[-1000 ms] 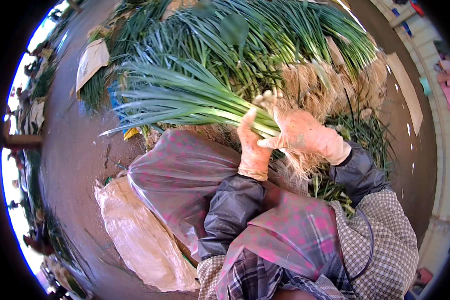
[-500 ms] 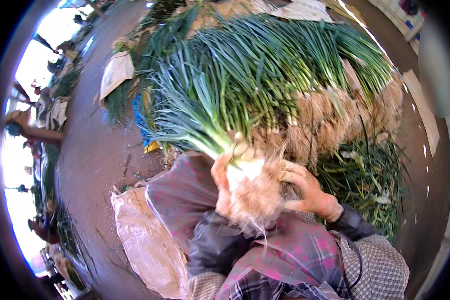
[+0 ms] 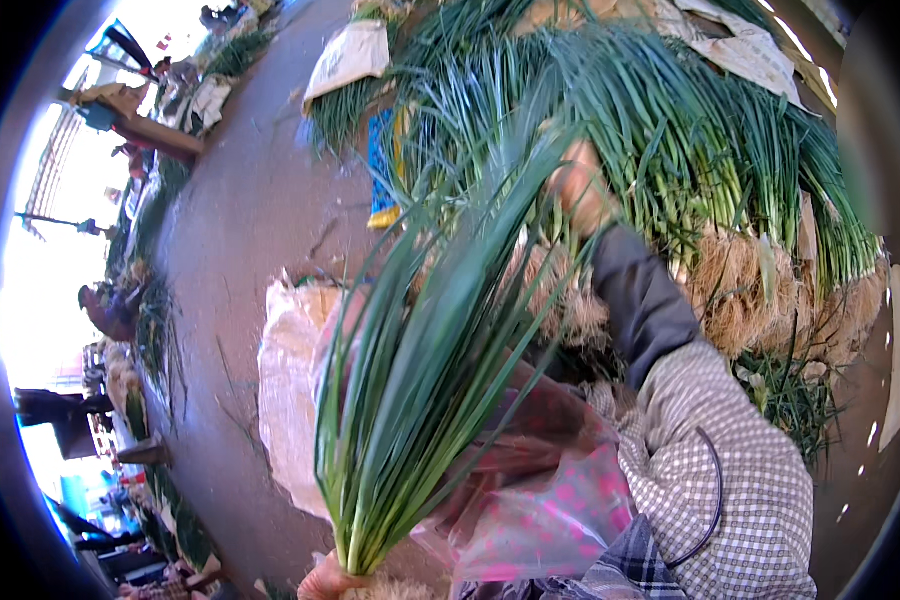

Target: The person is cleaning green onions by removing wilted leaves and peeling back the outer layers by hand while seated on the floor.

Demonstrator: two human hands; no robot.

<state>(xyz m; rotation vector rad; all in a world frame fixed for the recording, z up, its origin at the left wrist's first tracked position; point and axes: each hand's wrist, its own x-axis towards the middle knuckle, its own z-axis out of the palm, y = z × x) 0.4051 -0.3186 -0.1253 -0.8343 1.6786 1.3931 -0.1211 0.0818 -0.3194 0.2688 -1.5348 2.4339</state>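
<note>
My left hand (image 3: 328, 578) is gripping a bunch of scallions (image 3: 420, 380); my right hand (image 3: 582, 185) is reaching into the scallion pile (image 3: 690, 130), its fingers blurred, grip unclear.

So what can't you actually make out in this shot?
- Left hand: cut off by the lower edge; only the top of the fist around the bunch shows.
- The bunch's roots: below the frame edge.
- Right hand: motion-blurred and partly behind leaves; whether it grips anything in the pile cannot be told.
- Distant street figures: too small, washed out by glare.

Bright daylight, glare blown out at left; motion blur centre; fisheye-bent rim.
</note>
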